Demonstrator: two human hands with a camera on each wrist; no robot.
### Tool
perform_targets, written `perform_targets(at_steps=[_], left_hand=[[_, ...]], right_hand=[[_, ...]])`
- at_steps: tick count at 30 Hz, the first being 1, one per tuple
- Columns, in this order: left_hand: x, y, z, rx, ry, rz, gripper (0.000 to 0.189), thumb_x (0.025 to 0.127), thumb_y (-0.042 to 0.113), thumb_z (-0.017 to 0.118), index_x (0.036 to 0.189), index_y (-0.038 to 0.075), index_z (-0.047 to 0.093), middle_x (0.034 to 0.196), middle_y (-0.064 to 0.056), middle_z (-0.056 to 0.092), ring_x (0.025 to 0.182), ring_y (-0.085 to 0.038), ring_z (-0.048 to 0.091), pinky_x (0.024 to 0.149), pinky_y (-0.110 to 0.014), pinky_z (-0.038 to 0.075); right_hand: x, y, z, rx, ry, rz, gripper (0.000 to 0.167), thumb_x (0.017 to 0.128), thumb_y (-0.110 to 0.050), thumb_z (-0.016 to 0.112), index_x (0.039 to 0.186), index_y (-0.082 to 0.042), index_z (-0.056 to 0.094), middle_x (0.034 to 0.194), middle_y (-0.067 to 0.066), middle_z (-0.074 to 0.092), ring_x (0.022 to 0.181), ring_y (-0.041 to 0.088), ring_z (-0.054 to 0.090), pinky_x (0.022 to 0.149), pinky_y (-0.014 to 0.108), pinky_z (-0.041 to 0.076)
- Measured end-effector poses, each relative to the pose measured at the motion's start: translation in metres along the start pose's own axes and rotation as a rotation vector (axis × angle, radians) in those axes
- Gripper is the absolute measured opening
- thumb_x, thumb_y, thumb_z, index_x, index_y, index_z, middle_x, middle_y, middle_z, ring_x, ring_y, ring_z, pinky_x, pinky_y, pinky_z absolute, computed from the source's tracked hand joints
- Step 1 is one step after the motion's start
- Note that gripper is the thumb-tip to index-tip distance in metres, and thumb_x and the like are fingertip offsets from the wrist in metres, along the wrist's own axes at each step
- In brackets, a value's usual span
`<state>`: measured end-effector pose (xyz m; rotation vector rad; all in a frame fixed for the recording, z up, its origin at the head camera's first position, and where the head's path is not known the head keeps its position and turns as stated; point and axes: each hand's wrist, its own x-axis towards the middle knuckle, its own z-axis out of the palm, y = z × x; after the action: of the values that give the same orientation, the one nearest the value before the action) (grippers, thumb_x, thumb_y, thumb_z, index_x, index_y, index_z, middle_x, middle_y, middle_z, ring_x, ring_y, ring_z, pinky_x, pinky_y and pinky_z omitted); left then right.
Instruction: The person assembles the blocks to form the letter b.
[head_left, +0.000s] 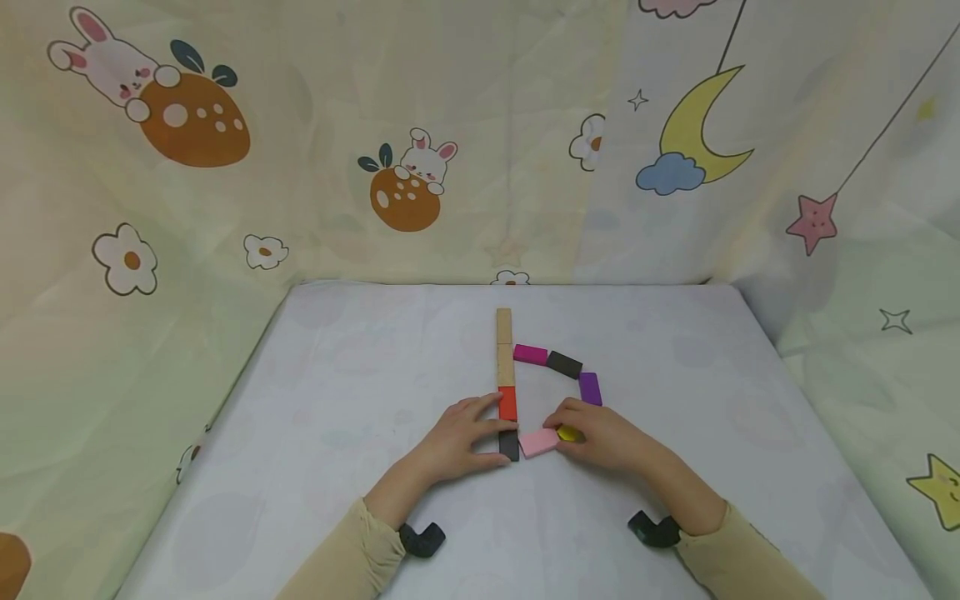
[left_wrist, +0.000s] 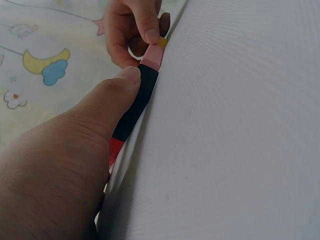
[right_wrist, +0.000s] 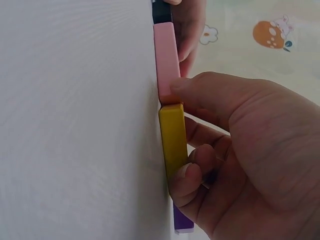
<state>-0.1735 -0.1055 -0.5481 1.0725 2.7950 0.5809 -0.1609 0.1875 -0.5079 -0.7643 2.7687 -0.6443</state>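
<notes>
Small blocks form a straight column with a curve at its right, like a letter P or D. My left hand (head_left: 455,439) touches the column's lower end, its fingertips by the red block (head_left: 507,403) and its thumb against the black block (left_wrist: 136,110). With thumb and index finger, my right hand (head_left: 609,435) pinches the right end of the pink block (head_left: 537,442). Its other fingers curl against the yellow block (right_wrist: 173,140), which meets the pink one end to end. The pink block's left end is beside the black block. In the head view, the right hand partly covers the yellow block.
Two plain wooden blocks (head_left: 505,365) top the column. A magenta block (head_left: 531,355), a dark block (head_left: 565,364) and a purple block (head_left: 591,389) make the upper curve. All lie on a white-covered table (head_left: 360,358). Patterned cloth (head_left: 495,75) hangs behind and at both sides.
</notes>
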Motion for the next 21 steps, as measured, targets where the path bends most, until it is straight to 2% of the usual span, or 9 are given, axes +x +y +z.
perform_targets(at_steps=[9,14,18,21], left_hand=[[-0.001,0.000,-0.001,0.003,0.008,0.008,0.054,0.089,0.062,0.060,0.140,0.052,0.046,0.163,0.004,0.026,0.144,-0.024,0.033,0.116,-0.053,0.031],[-0.002,0.000,-0.001,0.001,0.016,0.014,0.055,0.089,0.063,0.060,0.141,0.050,0.047,0.162,0.003,0.026,0.144,-0.024,0.033,0.116,-0.052,0.031],[-0.003,0.000,-0.001,-0.006,0.005,0.014,0.057,0.089,0.066,0.058,0.143,0.049,0.045,0.163,0.004,0.025,0.145,-0.024,0.032,0.117,-0.052,0.030],[-0.003,0.000,-0.003,-0.035,-0.008,0.001,0.057,0.090,0.066,0.055,0.143,0.051,0.043,0.163,0.006,0.024,0.146,-0.024,0.030,0.117,-0.053,0.029]], right_hand=[[0.002,-0.001,0.002,-0.004,0.004,0.010,0.028,0.088,-0.032,0.074,0.115,-0.034,0.068,0.109,-0.020,0.059,0.100,0.001,0.056,0.086,0.024,0.054],[0.001,0.000,-0.002,0.063,0.011,0.042,0.030,0.089,-0.033,0.072,0.119,-0.035,0.067,0.112,-0.020,0.059,0.100,0.001,0.056,0.088,0.027,0.054],[-0.001,0.004,-0.011,0.122,0.035,0.045,0.031,0.092,-0.032,0.070,0.123,-0.032,0.065,0.117,-0.016,0.060,0.096,0.006,0.055,0.082,0.025,0.053],[-0.003,0.011,-0.020,0.131,0.089,0.036,0.031,0.094,-0.027,0.067,0.125,-0.027,0.065,0.116,-0.009,0.061,0.093,0.011,0.055,0.077,0.025,0.053]])
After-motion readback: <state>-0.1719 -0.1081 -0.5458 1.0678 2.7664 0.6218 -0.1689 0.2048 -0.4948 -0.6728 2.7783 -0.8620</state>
